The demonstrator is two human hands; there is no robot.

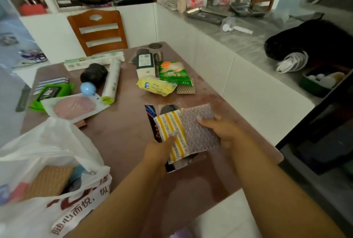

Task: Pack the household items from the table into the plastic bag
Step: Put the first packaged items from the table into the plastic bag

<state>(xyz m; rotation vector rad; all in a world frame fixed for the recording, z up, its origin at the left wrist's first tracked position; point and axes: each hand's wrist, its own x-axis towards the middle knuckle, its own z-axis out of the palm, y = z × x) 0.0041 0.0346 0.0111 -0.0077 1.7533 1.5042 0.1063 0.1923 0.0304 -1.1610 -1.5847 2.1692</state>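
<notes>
Head view, only one I've got. My left hand and right hand hold a small stack of flat things just above the table, near its front right corner. Left thumb lies over the yellow-striped pad, fingers curled under the stack. Right hand grips the silver pad by its right edge, thumb on top. Under both pads there's a dark pack w/ a coloured strip; can't tell what it is.

The bag sits left of the stack, at the table's front left corner, mouth open & facing up. A tan waffle pad and some blurred stuff are already in it.

Still on the table, beyond the stack: yellow wipes, green packet, white box. Left of those & behind the bag: roll, black bundle, blue ball, pink disc pack, green wipes.

So I'd say maybe a third done, next is carrying the stack over to the bag.

Risks: the stack is loose layers, not one piece. If I let go w/ one hand, the pads could slide off the slick pack & drop. The bag's rim is floppy, so the stack's corner could catch it and fold the mouth shut or tip the bag off the edge.
</notes>
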